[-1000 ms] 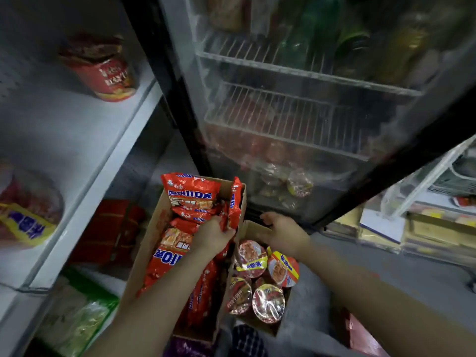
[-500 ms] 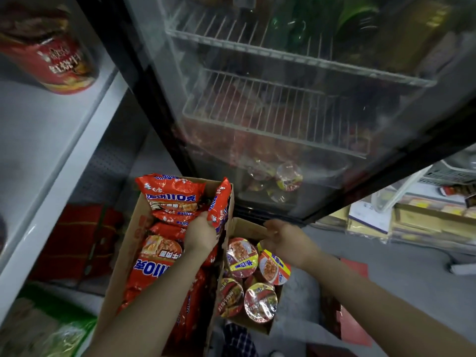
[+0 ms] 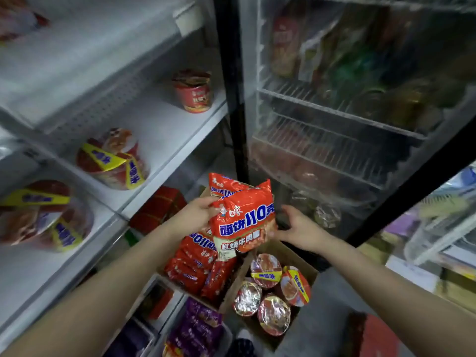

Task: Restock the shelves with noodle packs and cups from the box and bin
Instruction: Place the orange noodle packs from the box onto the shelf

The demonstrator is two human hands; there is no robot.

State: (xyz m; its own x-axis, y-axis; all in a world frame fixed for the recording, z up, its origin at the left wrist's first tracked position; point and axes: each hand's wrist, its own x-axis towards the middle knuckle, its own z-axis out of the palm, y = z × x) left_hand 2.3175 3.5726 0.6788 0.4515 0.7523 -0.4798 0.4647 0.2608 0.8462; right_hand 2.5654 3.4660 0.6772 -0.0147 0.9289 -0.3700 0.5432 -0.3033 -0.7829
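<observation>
The left hand [image 3: 198,215] pinches the upper left corner of an orange-red noodle pack [image 3: 242,217], fingers curled over its sealed edge, and the right hand [image 3: 296,225] grips the pack's right edge, so both hands are clamped on the same pack and hold it upright in the air. It hangs above the near end of the cardboard box [image 3: 231,289], where more packs [image 3: 195,264] lie stacked. Touching the box's right side is the bin of noodle cups [image 3: 268,292], foil lids up.

The step in hand looks like the lift-out: the pack is clear of the box but not yet on a shelf. Next it likely needs carrying left to the white shelf [image 3: 164,130], where a red cup [image 3: 193,90] stands near the right end and yellow-banded bowls [image 3: 113,158] sit by the front edge; bare board lies between them.
</observation>
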